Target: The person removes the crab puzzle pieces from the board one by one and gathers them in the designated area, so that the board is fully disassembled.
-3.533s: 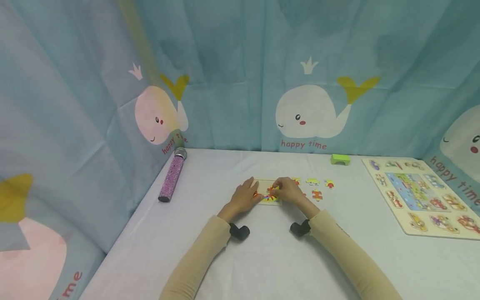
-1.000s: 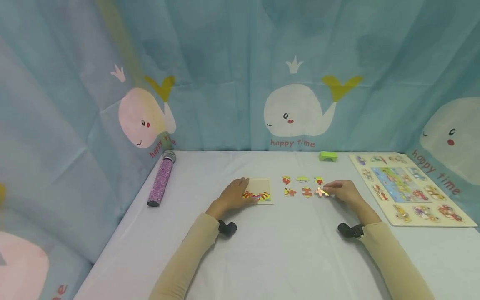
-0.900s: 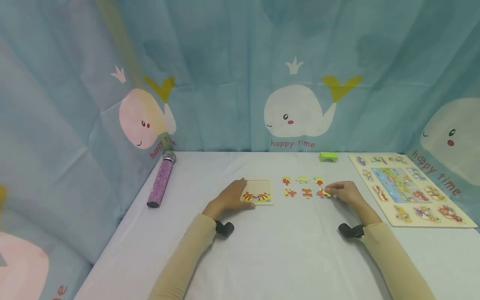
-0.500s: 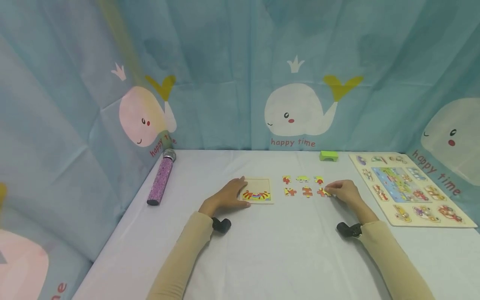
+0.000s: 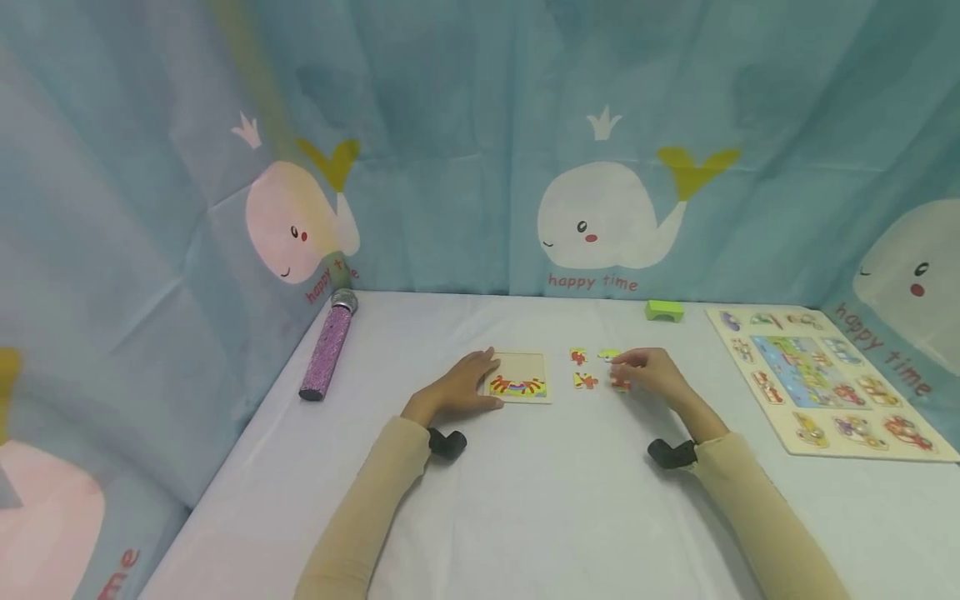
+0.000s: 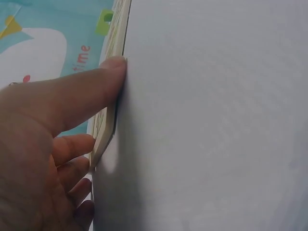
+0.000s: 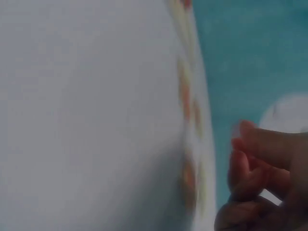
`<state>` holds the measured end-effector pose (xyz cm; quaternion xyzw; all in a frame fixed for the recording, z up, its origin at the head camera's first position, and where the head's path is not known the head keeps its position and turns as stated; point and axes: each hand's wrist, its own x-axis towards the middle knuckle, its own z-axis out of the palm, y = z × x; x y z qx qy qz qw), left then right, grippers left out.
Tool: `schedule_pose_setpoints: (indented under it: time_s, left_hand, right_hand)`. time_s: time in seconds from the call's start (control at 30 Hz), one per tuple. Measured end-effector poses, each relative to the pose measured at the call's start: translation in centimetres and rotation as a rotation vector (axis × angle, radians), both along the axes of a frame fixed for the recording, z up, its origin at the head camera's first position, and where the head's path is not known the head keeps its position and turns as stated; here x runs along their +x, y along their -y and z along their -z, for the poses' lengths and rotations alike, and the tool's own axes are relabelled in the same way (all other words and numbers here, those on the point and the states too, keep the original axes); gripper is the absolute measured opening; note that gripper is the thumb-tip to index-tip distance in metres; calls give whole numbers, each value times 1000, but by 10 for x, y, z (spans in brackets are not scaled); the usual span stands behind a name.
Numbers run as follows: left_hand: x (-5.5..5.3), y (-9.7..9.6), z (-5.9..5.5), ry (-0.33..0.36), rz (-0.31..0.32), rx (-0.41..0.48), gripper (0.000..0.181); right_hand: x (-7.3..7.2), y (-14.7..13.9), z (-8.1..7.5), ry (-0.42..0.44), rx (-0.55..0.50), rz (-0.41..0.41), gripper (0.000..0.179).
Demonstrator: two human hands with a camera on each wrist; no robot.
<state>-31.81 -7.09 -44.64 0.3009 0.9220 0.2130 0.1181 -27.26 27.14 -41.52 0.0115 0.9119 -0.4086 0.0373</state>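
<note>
My left hand [image 5: 456, 387] grips the left side of a small wooden puzzle tray [image 5: 523, 363], thumb along the near edge and fingers at the far corner. In the left wrist view the thumb [image 6: 113, 70] presses the tray's rim. A row of red, yellow and rainbow pieces [image 5: 517, 387] lies in the tray's near half; its far half shows bare wood. My right hand [image 5: 656, 373] is over the loose pieces, thumb and forefinger pinching a puzzle piece [image 7: 236, 131], of which only a pale edge shows. Loose puzzle pieces [image 5: 585, 381] lie right of the tray, some hidden behind this hand.
A green arch block [image 5: 664, 311] stands near the back edge. A large wooden picture board [image 5: 761, 408] with knobbed pieces lies at the right. A glittery purple microphone [image 5: 327, 350] lies at the left. A blue whale-print curtain [image 5: 450, 225] hangs behind the white tabletop.
Earlier both hands worked at the tray. The right hand then reached the rightmost loose piece and has now moved left with it. The left hand has shifted to the tray's left edge.
</note>
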Motion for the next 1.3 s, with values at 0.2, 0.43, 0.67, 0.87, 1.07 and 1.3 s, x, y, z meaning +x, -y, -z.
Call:
schedule_pose_setpoints:
  time_s: [0.2,0.43,0.67,0.87,1.07,1.3]
  left_hand:
    - [0,-6,-2,1,25,-4,82]
    - [-1,-9,0,4,46,14,81]
    - [-3,-5,0,-6,49,54,83]
    - [-3,-4,1,-33,45,57,80]
    - [-2,-2,2,-19,45,71,79]
    - [0,2,3,-18,45,85,78]
  right_hand:
    - [-12,85,-2,26,-70,-219,23]
    - [-22,136,10,-35,-17,-307,22]
    - [-23,150,11,-78,5,-284,23]
    - [-25,158,13,-42,79,-247,23]
    - [-24,161,14,-37,79,-248,20]
    - [-20,164,17,-95,15,-272,18]
